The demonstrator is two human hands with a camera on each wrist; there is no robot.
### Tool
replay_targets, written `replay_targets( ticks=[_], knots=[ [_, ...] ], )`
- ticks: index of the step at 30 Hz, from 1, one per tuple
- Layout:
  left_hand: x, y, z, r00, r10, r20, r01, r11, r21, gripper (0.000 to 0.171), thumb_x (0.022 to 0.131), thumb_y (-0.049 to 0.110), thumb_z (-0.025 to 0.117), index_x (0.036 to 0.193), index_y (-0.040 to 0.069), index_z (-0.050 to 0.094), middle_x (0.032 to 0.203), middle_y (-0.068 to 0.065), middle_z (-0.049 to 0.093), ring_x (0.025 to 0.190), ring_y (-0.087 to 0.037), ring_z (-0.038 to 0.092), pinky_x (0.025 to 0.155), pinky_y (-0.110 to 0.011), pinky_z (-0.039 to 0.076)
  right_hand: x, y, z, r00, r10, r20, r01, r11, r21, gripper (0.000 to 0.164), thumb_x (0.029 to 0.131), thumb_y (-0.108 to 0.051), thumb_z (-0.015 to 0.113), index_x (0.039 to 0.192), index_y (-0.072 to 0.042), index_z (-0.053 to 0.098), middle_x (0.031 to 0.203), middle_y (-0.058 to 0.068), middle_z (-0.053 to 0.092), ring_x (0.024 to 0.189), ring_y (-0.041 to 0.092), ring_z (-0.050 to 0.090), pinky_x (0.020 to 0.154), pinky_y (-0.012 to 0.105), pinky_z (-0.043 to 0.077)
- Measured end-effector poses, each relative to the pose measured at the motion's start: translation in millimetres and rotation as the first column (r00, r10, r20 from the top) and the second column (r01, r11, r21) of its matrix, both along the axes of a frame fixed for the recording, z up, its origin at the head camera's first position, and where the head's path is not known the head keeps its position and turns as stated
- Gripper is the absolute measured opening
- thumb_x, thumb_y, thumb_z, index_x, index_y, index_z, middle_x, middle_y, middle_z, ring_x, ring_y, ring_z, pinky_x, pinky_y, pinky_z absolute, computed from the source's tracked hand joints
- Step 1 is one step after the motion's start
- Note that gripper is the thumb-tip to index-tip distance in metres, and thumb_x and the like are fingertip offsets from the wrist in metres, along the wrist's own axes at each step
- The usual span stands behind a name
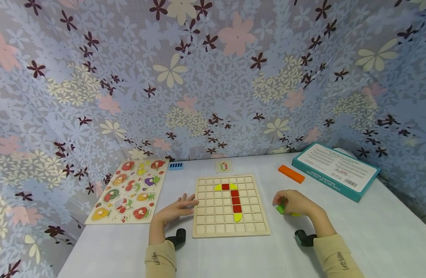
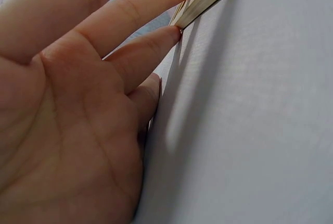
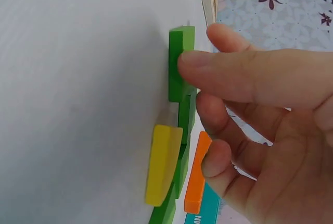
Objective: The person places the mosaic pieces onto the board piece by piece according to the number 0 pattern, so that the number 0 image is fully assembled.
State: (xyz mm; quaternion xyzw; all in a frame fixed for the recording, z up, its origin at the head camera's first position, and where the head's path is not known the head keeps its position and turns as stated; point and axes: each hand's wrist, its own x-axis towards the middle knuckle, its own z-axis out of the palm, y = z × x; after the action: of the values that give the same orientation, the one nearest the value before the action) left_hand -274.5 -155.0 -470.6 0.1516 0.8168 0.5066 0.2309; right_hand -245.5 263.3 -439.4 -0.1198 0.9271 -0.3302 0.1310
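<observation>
My left hand (image 1: pixel 176 210) lies spread at the left side of a wooden grid board (image 1: pixel 213 229), its fingertips at the board's edge (image 2: pixel 208 5). Red square pieces (image 1: pixel 236 200) and yellow rounded pieces (image 1: pixel 238 217) sit in the grid, forming a hooked column. Right of the board, my right hand (image 1: pixel 296 201) is low over the table, thumb and fingers bent about a green block (image 3: pixel 181 62). The thumb tip lies against that block in the right wrist view. More green blocks (image 3: pixel 184 120) and a yellow block (image 3: pixel 164 164) with a curved side lie beside it.
A fruit puzzle board (image 1: pixel 129 193) lies at the left, near a small blue piece (image 1: pixel 176 166). Behind the grid stands a small pattern card (image 1: pixel 224 166). An orange bar (image 1: pixel 291 174) and a teal box (image 1: pixel 336 170) are at the right. A flowered cloth (image 1: pixel 213 77) hangs behind.
</observation>
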Motion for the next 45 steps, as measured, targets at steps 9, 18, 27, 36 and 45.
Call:
replay_targets(
  ticks=[9, 18, 27, 36, 45],
  knots=[
    [-0.1, -2.1, -1.5, 1.000, 0.003, 0.011, -0.003, 1.000, 0.000, 0.046, 0.086, 0.024, 0.065, 0.129, 0.009, 0.056, 0.152, -0.006, 0.021, 0.141, -0.030, -0.010, 0.108, -0.059, -0.007, -1.0, -1.2, -1.1, 0.999, -0.015, -0.040, 0.017, 0.999, 0.045, 0.035, 0.061, 0.014, 0.067, 0.087, -0.009, 0.064, 0.085, 0.003, 0.058, 0.080, 0.021, 0.048, 0.072, 0.035, 0.046],
    [-0.3, -1.0, -1.0, 1.000, 0.007, 0.014, -0.007, 1.000, -0.006, 0.047, 0.086, 0.025, 0.065, 0.129, 0.010, 0.055, 0.152, -0.005, 0.020, 0.141, -0.031, -0.010, 0.108, -0.059, -0.007, -4.5, -0.2, 0.1, 0.998, -0.004, -0.065, 0.008, 0.998, 0.055, 0.033, 0.068, 0.016, 0.062, 0.089, -0.009, 0.065, 0.081, 0.004, 0.053, 0.078, 0.021, 0.046, 0.068, 0.032, 0.042],
    [0.6, -0.7, 0.7, 1.000, 0.006, 0.003, -0.006, 1.000, -0.003, 0.047, 0.086, 0.023, 0.064, 0.130, 0.009, 0.054, 0.153, -0.005, 0.021, 0.141, -0.030, -0.009, 0.108, -0.059, -0.007, -2.1, -0.6, 5.1, 0.997, 0.010, -0.078, -0.007, 0.999, 0.036, 0.025, 0.075, 0.011, 0.064, 0.092, -0.007, 0.065, 0.083, 0.004, 0.058, 0.077, 0.021, 0.049, 0.071, 0.037, 0.046],
    [0.0, -0.1, -0.2, 1.000, 0.008, 0.005, -0.008, 1.000, 0.005, 0.047, 0.086, 0.023, 0.064, 0.129, 0.009, 0.055, 0.153, -0.006, 0.021, 0.141, -0.030, -0.010, 0.108, -0.059, -0.007, -2.9, -8.4, 5.3, 0.990, -0.009, -0.139, 0.010, 1.000, 0.007, 0.021, 0.075, 0.006, 0.068, 0.092, -0.006, 0.063, 0.080, 0.002, 0.058, 0.075, 0.019, 0.050, 0.070, 0.035, 0.047],
    [0.1, -0.6, -0.6, 1.000, 0.007, 0.003, -0.007, 1.000, 0.003, 0.047, 0.086, 0.023, 0.064, 0.130, 0.009, 0.055, 0.152, -0.006, 0.021, 0.141, -0.030, -0.010, 0.108, -0.059, -0.007, -6.4, -20.6, 4.9, 0.989, -0.034, -0.145, 0.027, 0.998, -0.052, 0.014, 0.078, 0.003, 0.065, 0.085, -0.007, 0.060, 0.079, 0.001, 0.058, 0.076, 0.018, 0.052, 0.068, 0.031, 0.046]
  ],
)
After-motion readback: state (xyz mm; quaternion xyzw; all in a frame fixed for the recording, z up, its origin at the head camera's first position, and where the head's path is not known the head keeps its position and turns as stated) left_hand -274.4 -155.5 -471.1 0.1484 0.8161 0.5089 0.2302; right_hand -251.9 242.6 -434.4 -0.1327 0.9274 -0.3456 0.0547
